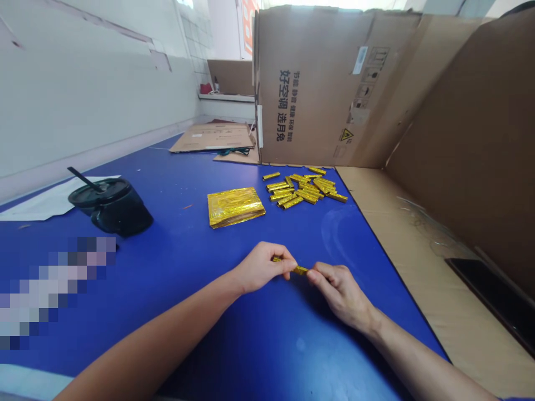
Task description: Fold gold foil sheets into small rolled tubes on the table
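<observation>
Between my two hands, just above the blue table, is a small rolled strip of gold foil paper. My left hand pinches its left end between thumb and fingers. The right end is pinched by my right hand; part of the roll is hidden by the fingers. Beyond my left hand lies a flat stack of gold foil paper sheets. Farther back to the right, several finished-looking gold foil rolls lie in a loose pile.
A dark mug with a lid and a stick in it stands at the left, near white paper. Large cardboard boxes wall off the back and right. Flat cardboard lies at the back. A blurred patch covers the left front.
</observation>
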`<state>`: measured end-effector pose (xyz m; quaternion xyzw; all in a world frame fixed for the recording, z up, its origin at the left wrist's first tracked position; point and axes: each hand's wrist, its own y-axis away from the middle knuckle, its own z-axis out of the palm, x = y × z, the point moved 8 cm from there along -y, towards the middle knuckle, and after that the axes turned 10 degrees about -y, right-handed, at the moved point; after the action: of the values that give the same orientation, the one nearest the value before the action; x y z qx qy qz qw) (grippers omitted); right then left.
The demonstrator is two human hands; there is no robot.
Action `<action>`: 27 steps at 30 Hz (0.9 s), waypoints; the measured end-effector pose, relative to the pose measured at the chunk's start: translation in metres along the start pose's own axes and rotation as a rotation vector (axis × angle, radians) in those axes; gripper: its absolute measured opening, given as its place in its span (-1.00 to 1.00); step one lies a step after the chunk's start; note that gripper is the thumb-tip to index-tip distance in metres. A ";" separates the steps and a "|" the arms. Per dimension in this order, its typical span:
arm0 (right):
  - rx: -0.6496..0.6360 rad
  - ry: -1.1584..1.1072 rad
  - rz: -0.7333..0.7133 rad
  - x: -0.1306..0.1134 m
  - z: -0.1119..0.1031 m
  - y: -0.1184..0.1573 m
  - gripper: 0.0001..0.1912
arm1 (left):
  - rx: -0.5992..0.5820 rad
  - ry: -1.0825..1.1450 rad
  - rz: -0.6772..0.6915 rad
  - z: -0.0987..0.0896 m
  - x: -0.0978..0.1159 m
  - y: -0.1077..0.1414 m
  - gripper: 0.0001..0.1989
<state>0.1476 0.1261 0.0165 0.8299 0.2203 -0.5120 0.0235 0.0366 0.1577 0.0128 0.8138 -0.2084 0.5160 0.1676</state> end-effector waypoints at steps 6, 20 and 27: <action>0.075 -0.006 -0.034 -0.005 -0.005 0.001 -0.60 | 0.118 0.060 -0.015 -0.015 -0.004 -0.004 -0.82; -0.114 0.077 -0.017 -0.012 0.014 0.003 -0.68 | 0.039 0.015 0.032 0.004 0.006 0.001 -0.83; -0.025 0.235 -0.107 -0.013 0.005 0.004 -0.67 | 0.092 0.006 0.015 -0.012 0.000 -0.003 -0.78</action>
<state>0.1403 0.1168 0.0251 0.8709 0.2720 -0.4089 -0.0193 0.0287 0.1659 0.0180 0.8175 -0.1899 0.5287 0.1269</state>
